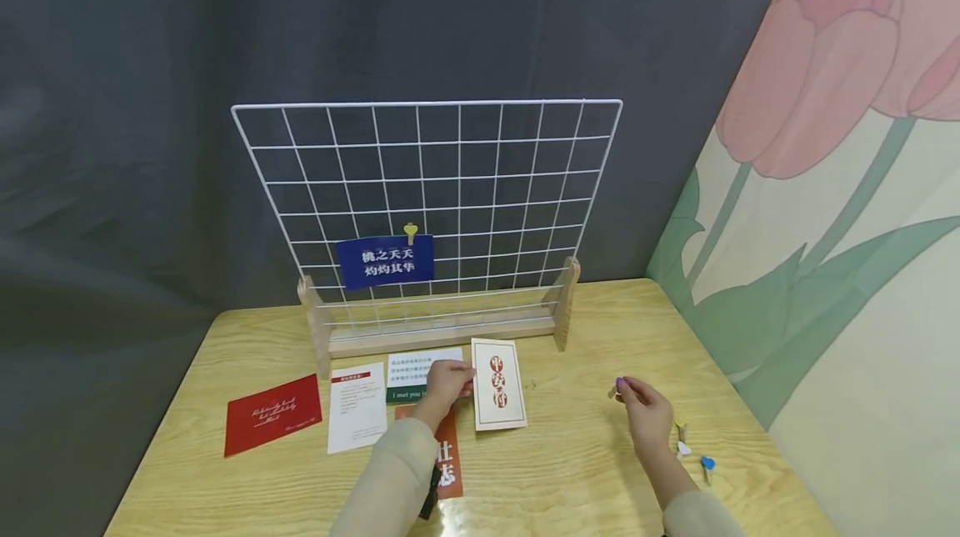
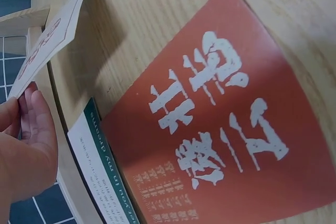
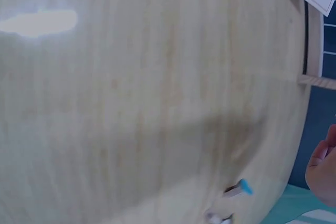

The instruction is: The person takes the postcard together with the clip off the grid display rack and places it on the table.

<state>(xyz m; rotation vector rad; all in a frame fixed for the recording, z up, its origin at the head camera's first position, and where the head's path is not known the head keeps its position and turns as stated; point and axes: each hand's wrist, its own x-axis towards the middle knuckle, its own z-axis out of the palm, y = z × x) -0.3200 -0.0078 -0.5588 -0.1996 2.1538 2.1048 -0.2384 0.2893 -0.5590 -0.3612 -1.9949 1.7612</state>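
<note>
My left hand [image 1: 448, 391] pinches the left edge of a white card [image 1: 486, 412] with red characters and a thin border. In the left wrist view that card [image 2: 68, 22] is tilted and raised off the table. Thumb and fingers of my right hand [image 1: 649, 419] pinch a small clip with a purple top [image 1: 620, 384], above the table's right part. Only a bit of the right hand [image 3: 323, 174] shows in the right wrist view; the clip is hidden there. Below the left hand lies an orange-red card [image 1: 448, 470] with white characters, partly covered by the forearm.
A white wire grid [image 1: 459, 178] stands in a wooden base [image 1: 442, 338]; a yellow heart clip [image 1: 410, 230] holds a blue card [image 1: 386, 272] on it. A red card [image 1: 272, 414], a white card [image 1: 357, 408] and a green-white card [image 1: 401, 366] lie left. Blue [image 1: 708, 464] and white [image 1: 683, 449] heart clips lie right.
</note>
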